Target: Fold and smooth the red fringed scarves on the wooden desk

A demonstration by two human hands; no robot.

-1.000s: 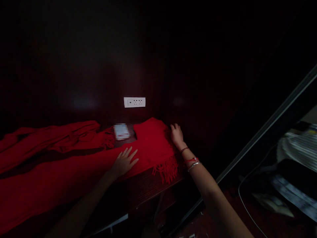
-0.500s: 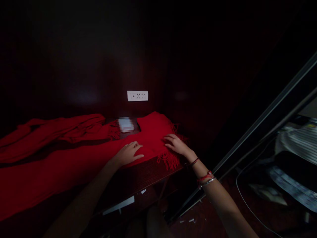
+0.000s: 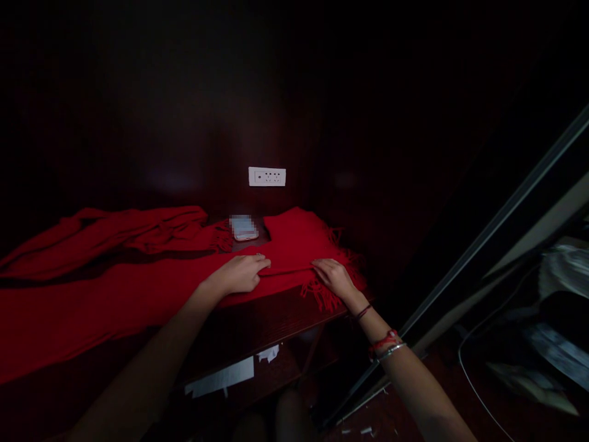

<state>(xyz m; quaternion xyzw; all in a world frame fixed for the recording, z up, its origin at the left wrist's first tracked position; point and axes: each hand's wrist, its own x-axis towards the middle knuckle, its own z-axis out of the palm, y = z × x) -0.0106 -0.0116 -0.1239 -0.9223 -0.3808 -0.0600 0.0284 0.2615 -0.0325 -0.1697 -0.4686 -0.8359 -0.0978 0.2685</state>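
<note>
A red fringed scarf (image 3: 151,288) lies lengthwise along a dark wooden shelf, its right end broader and partly folded over. My left hand (image 3: 239,273) pinches the cloth near the front edge, fingers closed. At the fringed end, my right hand (image 3: 335,277) is closed on the same scarf, fingertips on a raised fold that runs between both hands. A second red cloth with a fringe (image 3: 156,227) lies bunched behind on the left. Between the two cloths rests a phone-like flat object (image 3: 243,228), its face blurred out.
A white wall socket (image 3: 267,177) is on the dark back panel. White papers (image 3: 225,377) lie on a lower shelf. To the right stand a metal-edged door frame (image 3: 497,230) and a white cable (image 3: 473,383) on the floor, with piled items beyond.
Both hands have gone from resting spread on the scarf to gripping it, and a crease now rises between them. The view has shifted slightly left.
</note>
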